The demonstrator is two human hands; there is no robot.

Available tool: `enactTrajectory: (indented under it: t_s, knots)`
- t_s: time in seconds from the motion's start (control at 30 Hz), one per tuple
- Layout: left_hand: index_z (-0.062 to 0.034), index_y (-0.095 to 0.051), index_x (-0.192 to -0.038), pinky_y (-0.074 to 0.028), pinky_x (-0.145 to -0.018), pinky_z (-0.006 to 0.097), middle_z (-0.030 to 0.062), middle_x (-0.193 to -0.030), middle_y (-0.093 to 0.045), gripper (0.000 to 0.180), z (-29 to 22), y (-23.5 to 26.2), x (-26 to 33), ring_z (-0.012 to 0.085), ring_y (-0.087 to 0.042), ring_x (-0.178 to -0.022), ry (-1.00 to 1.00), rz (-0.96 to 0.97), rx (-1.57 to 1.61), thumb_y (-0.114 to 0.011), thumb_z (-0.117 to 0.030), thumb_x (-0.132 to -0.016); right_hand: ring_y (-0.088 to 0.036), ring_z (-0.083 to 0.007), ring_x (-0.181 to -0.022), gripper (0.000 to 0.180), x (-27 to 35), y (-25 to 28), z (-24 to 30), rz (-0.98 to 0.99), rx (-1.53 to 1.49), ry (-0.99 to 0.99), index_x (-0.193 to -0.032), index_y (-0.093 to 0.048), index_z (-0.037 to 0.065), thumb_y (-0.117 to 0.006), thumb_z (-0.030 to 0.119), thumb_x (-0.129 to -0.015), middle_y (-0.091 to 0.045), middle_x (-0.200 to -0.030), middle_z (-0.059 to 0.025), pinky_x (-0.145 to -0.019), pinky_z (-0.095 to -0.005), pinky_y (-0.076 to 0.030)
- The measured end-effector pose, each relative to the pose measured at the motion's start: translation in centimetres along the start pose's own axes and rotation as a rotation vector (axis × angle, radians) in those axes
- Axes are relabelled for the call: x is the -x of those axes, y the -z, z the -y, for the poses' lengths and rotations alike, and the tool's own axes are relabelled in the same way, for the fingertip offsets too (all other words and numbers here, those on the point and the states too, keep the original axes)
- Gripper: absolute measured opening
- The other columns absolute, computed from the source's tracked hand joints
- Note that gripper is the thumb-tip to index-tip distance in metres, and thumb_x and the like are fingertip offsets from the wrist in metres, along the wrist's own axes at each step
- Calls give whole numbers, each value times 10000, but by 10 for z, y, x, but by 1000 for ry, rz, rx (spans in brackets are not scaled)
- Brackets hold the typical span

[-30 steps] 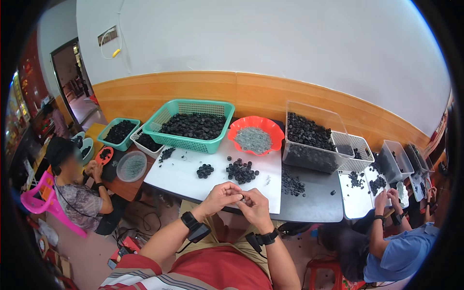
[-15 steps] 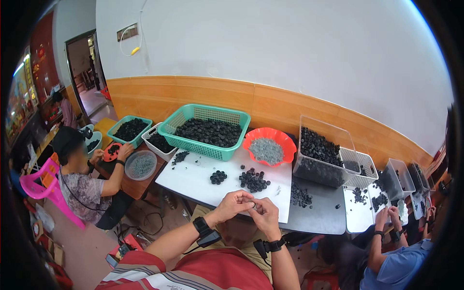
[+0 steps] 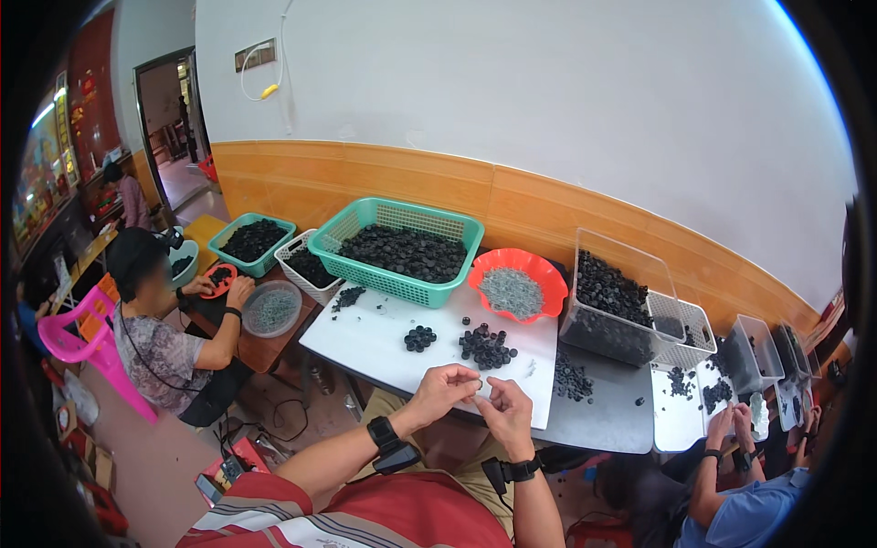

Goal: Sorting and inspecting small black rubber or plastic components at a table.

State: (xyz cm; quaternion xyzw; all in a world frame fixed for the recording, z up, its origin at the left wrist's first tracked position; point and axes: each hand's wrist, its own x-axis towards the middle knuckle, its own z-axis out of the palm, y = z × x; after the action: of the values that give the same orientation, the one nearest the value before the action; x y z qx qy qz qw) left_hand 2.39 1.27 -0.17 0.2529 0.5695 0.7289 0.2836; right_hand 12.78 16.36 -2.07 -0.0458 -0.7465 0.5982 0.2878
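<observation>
Over the near edge of the white board (image 3: pixel 384 333), my left hand (image 3: pixel 441 395) pinches a small dark round piece (image 3: pixel 479 384) between thumb and fingertips. My right hand (image 3: pixel 508 416) faces it a short gap away, fingers curled and closed together; whatever is in its tips is too small to make out. Just beyond my hands lies a loose pile of black round caps (image 3: pixel 486 346), with a smaller cluster of black caps (image 3: pixel 420 339) to its left. A red scalloped bowl (image 3: pixel 552 290) behind them holds many small clear pieces (image 3: pixel 512 292).
A green basket (image 3: pixel 434 294) of black parts stands at the back, beside a white basket (image 3: pixel 315 288). Rightward is a clear bin (image 3: pixel 607 336) of black parts. Co-workers sit at left (image 3: pixel 160 347) and right (image 3: pixel 754 502). A round tub (image 3: pixel 271 309) holds clear pieces.
My fingertips, close together before, have drawn slightly apart, leaving a small gap. The small dark piece stays at my left fingertips. The whole view has shifted slightly.
</observation>
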Motion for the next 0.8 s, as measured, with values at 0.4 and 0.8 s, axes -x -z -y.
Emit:
enactTrajectory:
  t_s: [0.4,0.8]
  knots:
    - [52,-718,-1104,-567,-731,238,52,-929,-737,207,-28,17,-12,87,-683,-787,-125,-135,-320,-721,-99,-962,-519,-93,-616,239,0,2,11,-3,114,91,-1058,-738,5,-810,41,-833,-583,-758,-33,-564,-242,-436]
    - [-1,-763,-989,-560,-686,316,110,-843,-767,181,-128,96,-91,180,-721,-715,-413,-446,-855,-759,-130,-862,-537,-100,-624,202,0,5,14,-6,125,113,-1032,-748,6,-801,51,-843,-597,-766,-41,-579,-244,-455]
